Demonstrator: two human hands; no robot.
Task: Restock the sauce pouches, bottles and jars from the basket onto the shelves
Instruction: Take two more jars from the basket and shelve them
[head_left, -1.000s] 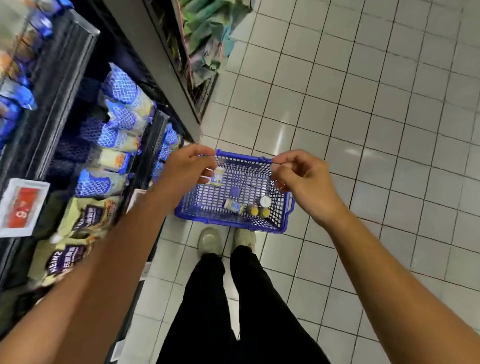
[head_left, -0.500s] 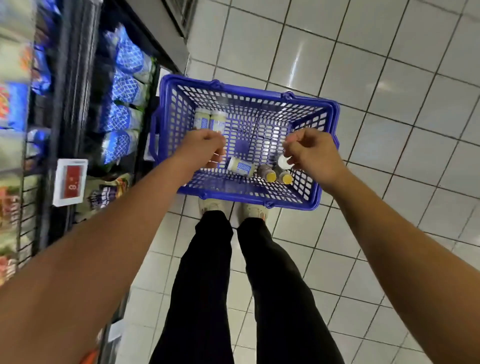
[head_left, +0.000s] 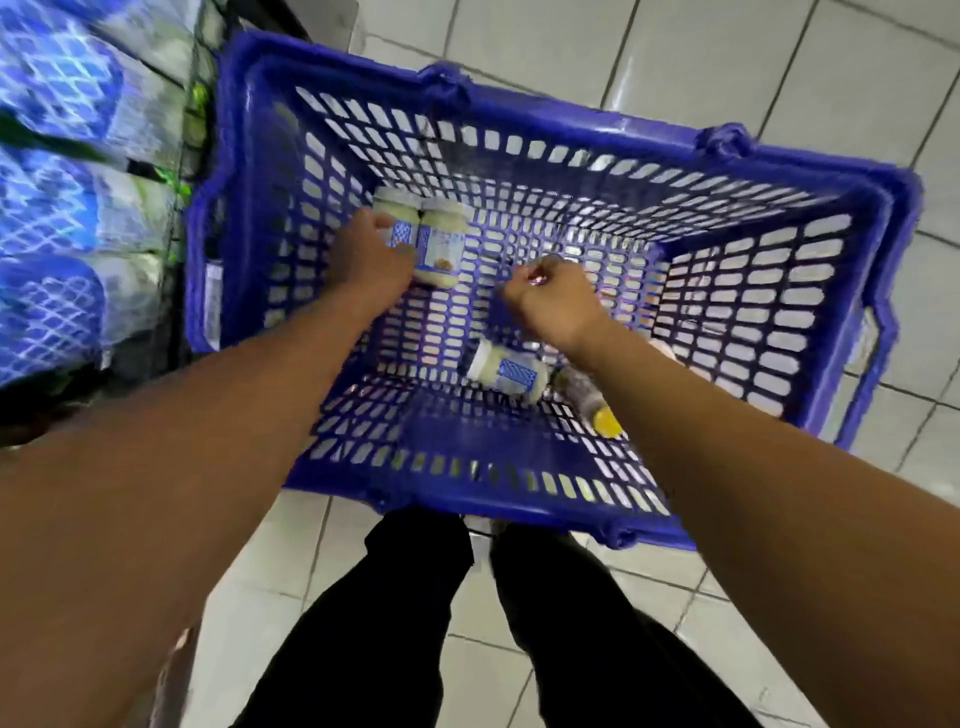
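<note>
The blue plastic basket (head_left: 852, 291) stands on the tiled floor in front of my feet, with both my hands down inside it. Two white sauce jars with blue labels stand side by side at its far left. My left hand (head_left: 369, 260) grips the left jar (head_left: 397, 205); the right jar (head_left: 441, 234) touches it. My right hand (head_left: 550, 301) hovers over the basket's middle with curled fingers, and I see nothing in them. A third white jar (head_left: 506, 371) lies on its side near the front. Beside it lies a bottle with a yellow cap (head_left: 595, 405), partly under my right forearm.
Shelving on the left holds blue-and-white patterned pouches (head_left: 52, 208), blurred, close against the basket's left rim. White floor tiles (head_left: 727, 62) spread to the right and behind the basket. My black trouser legs (head_left: 395, 623) stand just behind the basket's near rim.
The view has dropped much closer to the basket. Both hands went from above the rim down into it; my left hand reached the left jar, my right hand moved to the middle.
</note>
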